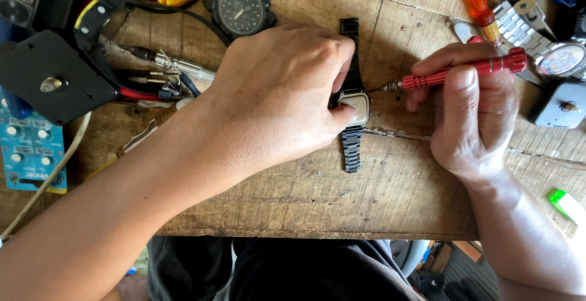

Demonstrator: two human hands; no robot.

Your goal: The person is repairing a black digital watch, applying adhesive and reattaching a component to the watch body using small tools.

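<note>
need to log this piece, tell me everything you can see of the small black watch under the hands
The small black watch lies case-back up on the wooden bench, its dark link bracelet stretched straight. The back plate looks metallic, silvery. The left hand pins the case; the red screwdriver in the right hand points its tip at the case edge.

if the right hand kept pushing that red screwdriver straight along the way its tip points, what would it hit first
The right hand aims the red screwdriver leftward. Its tip would likely meet the square watch case that the left hand pins on the wooden bench, probably at the upper edge.
</note>
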